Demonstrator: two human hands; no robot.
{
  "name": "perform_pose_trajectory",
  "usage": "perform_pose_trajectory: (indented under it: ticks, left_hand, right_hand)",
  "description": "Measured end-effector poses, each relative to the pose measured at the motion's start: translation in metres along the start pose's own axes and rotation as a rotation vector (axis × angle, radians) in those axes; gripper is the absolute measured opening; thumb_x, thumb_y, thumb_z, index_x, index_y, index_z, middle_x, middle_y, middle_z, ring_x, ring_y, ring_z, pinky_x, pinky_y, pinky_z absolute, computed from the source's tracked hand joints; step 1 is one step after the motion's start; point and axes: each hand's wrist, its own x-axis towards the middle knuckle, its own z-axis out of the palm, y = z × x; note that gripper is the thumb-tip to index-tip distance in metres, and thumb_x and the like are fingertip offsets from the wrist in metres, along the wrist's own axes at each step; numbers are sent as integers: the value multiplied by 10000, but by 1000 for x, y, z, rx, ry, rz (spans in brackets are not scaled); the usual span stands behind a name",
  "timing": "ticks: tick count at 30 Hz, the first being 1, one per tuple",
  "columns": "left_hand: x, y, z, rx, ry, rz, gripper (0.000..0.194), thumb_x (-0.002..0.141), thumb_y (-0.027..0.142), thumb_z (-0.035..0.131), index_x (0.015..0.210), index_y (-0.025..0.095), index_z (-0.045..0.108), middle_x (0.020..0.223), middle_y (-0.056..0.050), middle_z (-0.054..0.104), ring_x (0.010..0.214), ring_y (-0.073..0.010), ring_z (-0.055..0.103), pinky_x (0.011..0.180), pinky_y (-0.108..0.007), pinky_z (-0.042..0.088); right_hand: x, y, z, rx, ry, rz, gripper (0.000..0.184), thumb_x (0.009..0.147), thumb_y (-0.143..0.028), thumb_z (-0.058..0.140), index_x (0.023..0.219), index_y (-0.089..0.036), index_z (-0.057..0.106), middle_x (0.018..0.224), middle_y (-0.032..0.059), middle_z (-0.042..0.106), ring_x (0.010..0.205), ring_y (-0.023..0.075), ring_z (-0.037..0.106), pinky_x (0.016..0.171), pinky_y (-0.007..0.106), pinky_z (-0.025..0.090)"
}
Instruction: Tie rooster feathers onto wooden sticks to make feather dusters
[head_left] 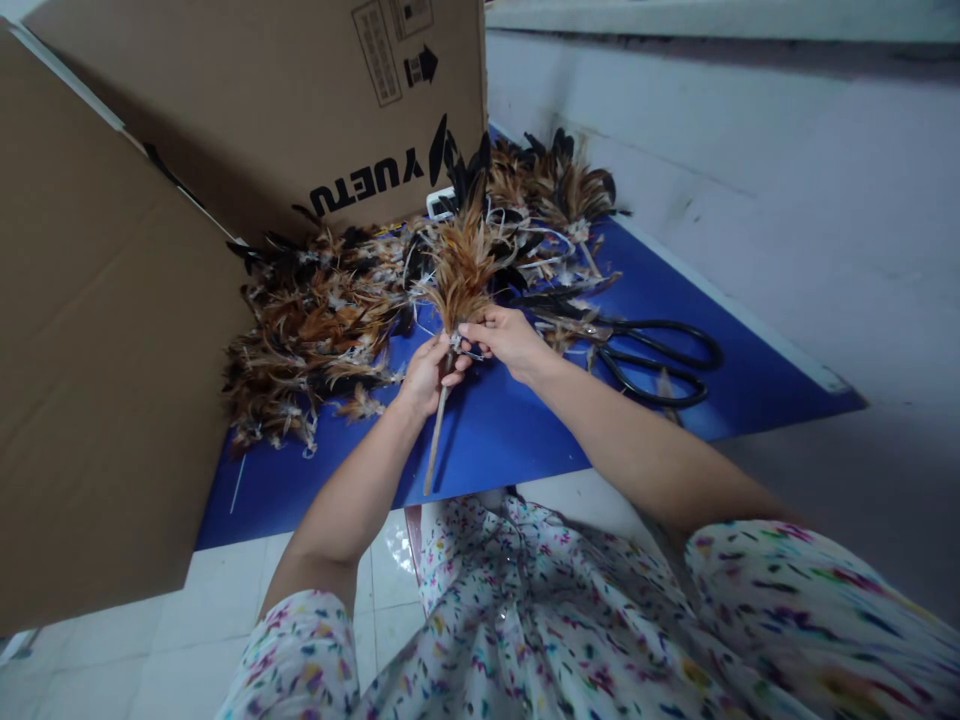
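Note:
A feather duster with brown and black feathers stands tilted over the table, its thin wooden stick pointing down toward me. My left hand is wrapped round the stick just under the feathers. At the base of the feathers, the fingers of my right hand pinch together from the right side. Whitish quill ends or binding show between the two hands; what exactly the right fingertips grip is too small to make out.
Loose brown feathers cover the table's left side. Black-handled scissors lie to the right, and another feather bundle rests behind. Large cardboard boxes stand at the back and left. A wall borders the blue tabletop.

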Motion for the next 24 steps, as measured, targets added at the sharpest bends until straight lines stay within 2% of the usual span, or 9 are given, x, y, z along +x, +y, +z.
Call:
perform_pose_trajectory:
  ticks: [5, 9, 16, 24]
  left_hand:
    - [-2, 1, 2, -27, 4, -25, 95, 887, 206, 573, 835, 127, 566, 724, -18, 561, 494, -50, 481, 315, -113, 227]
    - [-3, 2, 1, -71, -6, -45, 100, 911, 169, 516, 843, 119, 568, 715, -9, 526, 479, -41, 457, 315, -104, 233]
    - [-6, 3, 4, -107, 16, -91, 102, 899, 132, 526, 800, 122, 548, 700, 10, 472, 454, -18, 377, 316, -91, 218]
    - [-6, 2, 5, -104, 29, -66, 101, 885, 125, 563, 790, 121, 527, 675, 34, 432, 433, -2, 324, 326, -91, 188]
  right_hand:
    - [-3, -2, 3, -15, 2, -31, 165, 689, -221, 732, 676, -159, 581, 574, -38, 586, 517, 67, 495, 504, 214, 375]
    - [-6, -4, 5, -5, 6, -25, 106, 715, -146, 674, 671, -158, 578, 563, -38, 595, 513, 64, 505, 534, 215, 396]
    - [-4, -3, 5, -12, 9, 10, 116, 695, -153, 682, 651, -161, 575, 572, -26, 608, 533, 73, 511, 527, 217, 379]
    - [-1, 3, 4, -45, 30, 21, 86, 696, -164, 693, 694, -151, 608, 603, -24, 604, 515, 61, 461, 481, 210, 333]
